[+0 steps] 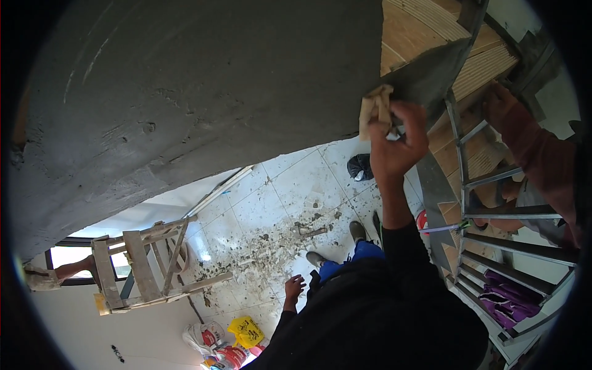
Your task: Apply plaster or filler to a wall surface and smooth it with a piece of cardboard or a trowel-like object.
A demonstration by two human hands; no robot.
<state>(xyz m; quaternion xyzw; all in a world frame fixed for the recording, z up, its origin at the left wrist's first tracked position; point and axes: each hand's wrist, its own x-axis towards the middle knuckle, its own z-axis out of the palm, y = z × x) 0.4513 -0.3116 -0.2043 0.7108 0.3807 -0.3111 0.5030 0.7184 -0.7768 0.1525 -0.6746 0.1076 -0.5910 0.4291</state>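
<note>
My right hand [398, 139] grips a crumpled beige piece, perhaps a sponge [376, 108], against the grey plastered surface [222, 80] near its cut lower edge. Just above it, beige tiled stair treads [431, 31] show beside a grey side band. My left hand [294, 287] hangs low at my side, fingers loosely apart and holding nothing. A metal stair railing [462, 179] runs to the right of my right arm.
A co-worker's hand [499, 102] and maroon sleeve are on the stairs at right. Another person's leg [74, 269] rests by a wooden scaffold [135, 265] at left. Below are debris-strewn tiles [259, 240], a black bag [359, 166], sacks [243, 333] and purple cloth [505, 296].
</note>
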